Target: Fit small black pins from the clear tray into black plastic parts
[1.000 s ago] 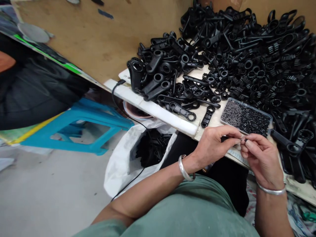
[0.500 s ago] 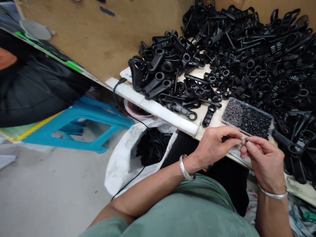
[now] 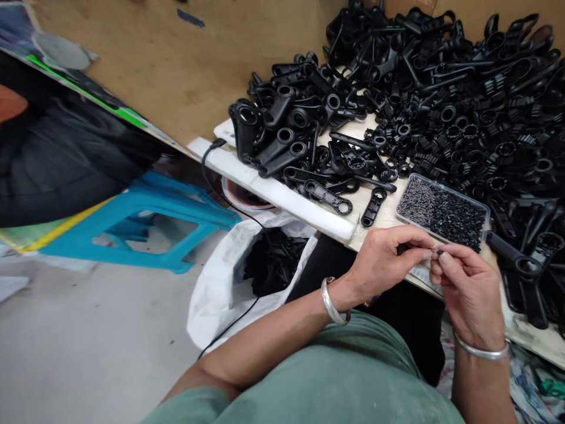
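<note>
My left hand (image 3: 386,259) is closed in a pinch at the table's front edge, with a tiny metal piece at its fingertips, too small to name. Opposite it, my right hand (image 3: 470,288) pinches a small black piece (image 3: 439,252) between thumb and forefinger. The fingertips of both hands nearly meet. Just beyond them lies a clear plastic box (image 3: 487,219). Small grey metal parts (image 3: 415,200) fill its left side, and tiny black pieces (image 3: 457,218) its right side.
Black plastic handle-like parts (image 3: 282,147) and black rings (image 3: 468,132) are heaped over the table. Below its edge stands a white sack (image 3: 212,294) of black parts, beside a blue stool (image 3: 176,247). A black cable (image 3: 238,206) hangs down. Another person's dark clothing (image 3: 66,159) shows at left.
My right hand has shifted slightly left and turned a little, so the black piece at its fingertips shows more clearly. My left hand has stayed almost still.
</note>
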A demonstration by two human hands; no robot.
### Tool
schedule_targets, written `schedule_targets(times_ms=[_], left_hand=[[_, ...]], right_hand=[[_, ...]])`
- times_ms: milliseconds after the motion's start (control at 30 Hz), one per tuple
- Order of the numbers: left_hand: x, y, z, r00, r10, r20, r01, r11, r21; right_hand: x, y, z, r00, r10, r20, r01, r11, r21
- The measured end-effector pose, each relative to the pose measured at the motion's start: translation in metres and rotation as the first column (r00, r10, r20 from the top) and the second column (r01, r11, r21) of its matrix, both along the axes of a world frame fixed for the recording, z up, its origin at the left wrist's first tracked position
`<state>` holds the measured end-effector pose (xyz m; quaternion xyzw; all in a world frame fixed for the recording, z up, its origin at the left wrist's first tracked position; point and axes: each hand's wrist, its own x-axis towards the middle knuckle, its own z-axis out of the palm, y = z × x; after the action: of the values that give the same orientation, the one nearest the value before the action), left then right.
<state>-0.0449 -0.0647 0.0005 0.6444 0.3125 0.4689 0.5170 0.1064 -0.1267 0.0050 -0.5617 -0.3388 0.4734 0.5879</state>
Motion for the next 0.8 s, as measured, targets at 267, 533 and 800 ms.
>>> schedule_targets(times_ms=[267, 533, 800], left_hand=[[0.0, 0.0003, -0.0006, 1.0, -0.011, 0.017, 0.011, 1.0, 0.004], [-0.0002, -0.0005, -0.0016, 1.0, -0.001, -0.021, 0.002, 1.0, 0.018], [0.0025, -0.0036, -0.0084, 0.989, 0.108, -0.104, -0.086, 0.977, 0.193]], right_hand=[[-0.0017, 0.0036, -0.0048, 0.996, -0.076, 0.036, 0.075, 0.996, 0.044], [-0.0024, -0.0017, -0.0073, 0.953, -0.088, 0.29, 0.064, 0.994, 0.091], [-0.007, -0.0061, -0.0034, 0.799, -0.163, 0.579, 0.109, 0.986, 0.127]])
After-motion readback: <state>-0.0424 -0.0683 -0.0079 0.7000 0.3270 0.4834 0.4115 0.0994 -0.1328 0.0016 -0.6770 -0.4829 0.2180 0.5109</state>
